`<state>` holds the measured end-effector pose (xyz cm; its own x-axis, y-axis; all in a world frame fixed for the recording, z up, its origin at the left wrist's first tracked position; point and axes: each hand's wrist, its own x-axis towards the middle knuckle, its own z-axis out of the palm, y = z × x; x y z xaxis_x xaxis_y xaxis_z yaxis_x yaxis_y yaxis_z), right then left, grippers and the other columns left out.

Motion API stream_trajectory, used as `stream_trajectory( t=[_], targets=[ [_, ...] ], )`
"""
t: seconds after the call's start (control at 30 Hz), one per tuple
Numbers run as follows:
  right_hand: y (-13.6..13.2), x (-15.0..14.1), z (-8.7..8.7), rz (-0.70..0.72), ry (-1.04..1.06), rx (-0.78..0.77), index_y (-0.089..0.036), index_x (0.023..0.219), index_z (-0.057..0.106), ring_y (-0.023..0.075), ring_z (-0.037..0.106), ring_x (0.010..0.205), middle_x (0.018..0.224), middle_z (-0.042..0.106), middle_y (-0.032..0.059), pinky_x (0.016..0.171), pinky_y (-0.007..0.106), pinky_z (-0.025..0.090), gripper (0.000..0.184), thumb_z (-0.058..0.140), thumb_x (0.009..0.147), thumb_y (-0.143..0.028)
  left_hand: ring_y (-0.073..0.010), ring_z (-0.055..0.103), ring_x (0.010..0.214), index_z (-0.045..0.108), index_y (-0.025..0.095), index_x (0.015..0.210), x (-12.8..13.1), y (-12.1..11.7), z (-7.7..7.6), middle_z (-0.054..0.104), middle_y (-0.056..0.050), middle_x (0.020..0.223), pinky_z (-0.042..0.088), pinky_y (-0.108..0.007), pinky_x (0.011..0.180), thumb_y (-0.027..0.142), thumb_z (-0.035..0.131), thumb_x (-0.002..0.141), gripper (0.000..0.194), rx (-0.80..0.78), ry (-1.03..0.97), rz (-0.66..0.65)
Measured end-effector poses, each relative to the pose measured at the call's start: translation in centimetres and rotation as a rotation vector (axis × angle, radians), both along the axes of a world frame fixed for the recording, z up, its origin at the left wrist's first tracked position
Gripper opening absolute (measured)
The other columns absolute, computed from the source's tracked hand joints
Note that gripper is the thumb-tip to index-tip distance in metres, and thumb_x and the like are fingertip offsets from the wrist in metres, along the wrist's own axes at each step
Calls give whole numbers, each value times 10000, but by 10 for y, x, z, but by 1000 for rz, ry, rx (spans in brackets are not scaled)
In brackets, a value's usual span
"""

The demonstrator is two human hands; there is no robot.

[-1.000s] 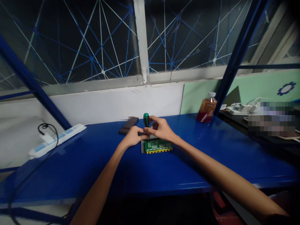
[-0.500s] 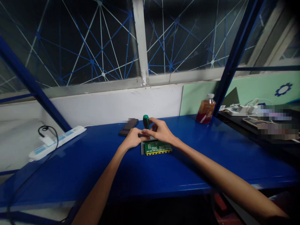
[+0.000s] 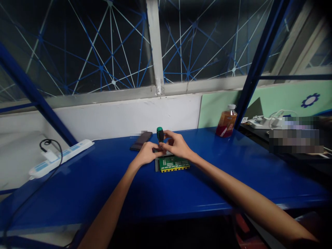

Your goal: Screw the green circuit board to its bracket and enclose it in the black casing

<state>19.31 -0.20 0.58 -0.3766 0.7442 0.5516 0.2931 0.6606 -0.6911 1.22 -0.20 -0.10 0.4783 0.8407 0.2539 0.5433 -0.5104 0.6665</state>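
A screwdriver [image 3: 160, 134] with a green and black handle stands nearly upright above a green circuit board [image 3: 171, 163]. Fingers of my right hand [image 3: 177, 145] are closed around the lower part of its handle. My left hand [image 3: 147, 153] is beside it, thumb and fingertips pinched together near the screwdriver's lower end; what they grip there is hidden. The board lies flat on the blue table, with a yellow strip along its near edge and a grey metal piece at its left side. Both hands cover the board's far part, so the screwdriver's tip cannot be seen.
A dark phone [image 3: 141, 140] lies behind my left hand on the blue table [image 3: 207, 186]. A bottle of reddish drink [image 3: 226, 121] stands at the back right. At left is a white power strip [image 3: 62, 158] with a black cable. Cluttered items sit on a dark surface at far right.
The screwdriver's handle has tilted slightly to the left. Both hands hold almost the same place over the board, and the whole view has shifted a little.
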Motion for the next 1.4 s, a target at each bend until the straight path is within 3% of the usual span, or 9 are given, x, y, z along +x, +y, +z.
stream_trajectory(
  t=[0.1, 0.3, 0.63, 1.03, 1.4],
  targets=[
    [0, 0, 0, -33, -26, 24, -195, 1106, 545, 113, 603, 598, 883, 657, 18, 552, 243, 410, 361, 618, 770, -307, -231, 652, 780, 760, 140, 779, 0, 1, -1, 745, -68, 797, 450, -297, 685, 344, 681, 721, 226, 23, -1, 44],
    [-3, -1, 1, -66, -53, 69, -194, 1027, 566, 117, 591, 611, 849, 642, 18, 560, 244, 406, 321, 622, 778, -390, -213, 657, 749, 756, 130, 771, 0, 1, -2, 742, -64, 769, 457, -282, 683, 290, 670, 728, 187, 1, -9, 8],
    [-1, -1, -1, 8, -1, 57, -183, 1003, 556, 108, 608, 602, 881, 640, 17, 583, 243, 425, 234, 554, 773, -223, -210, 655, 824, 742, 146, 785, -2, 3, -4, 742, -49, 838, 455, -286, 763, 247, 627, 764, 154, 32, -6, -71],
    [0, 0, -2, 1, -1, 35, -182, 972, 548, 120, 610, 602, 823, 624, 11, 566, 247, 421, 236, 606, 773, -296, -197, 648, 779, 744, 149, 762, -1, 2, -1, 734, -44, 781, 450, -272, 720, 227, 626, 764, 141, 27, 6, -79],
    [2, 1, -3, 60, 45, 0, -177, 1004, 541, 116, 613, 596, 850, 631, 19, 545, 244, 431, 251, 584, 762, -225, -220, 668, 845, 754, 171, 813, -3, 3, -4, 746, -35, 852, 466, -292, 765, 241, 647, 767, 136, 25, -9, -82]
  ],
)
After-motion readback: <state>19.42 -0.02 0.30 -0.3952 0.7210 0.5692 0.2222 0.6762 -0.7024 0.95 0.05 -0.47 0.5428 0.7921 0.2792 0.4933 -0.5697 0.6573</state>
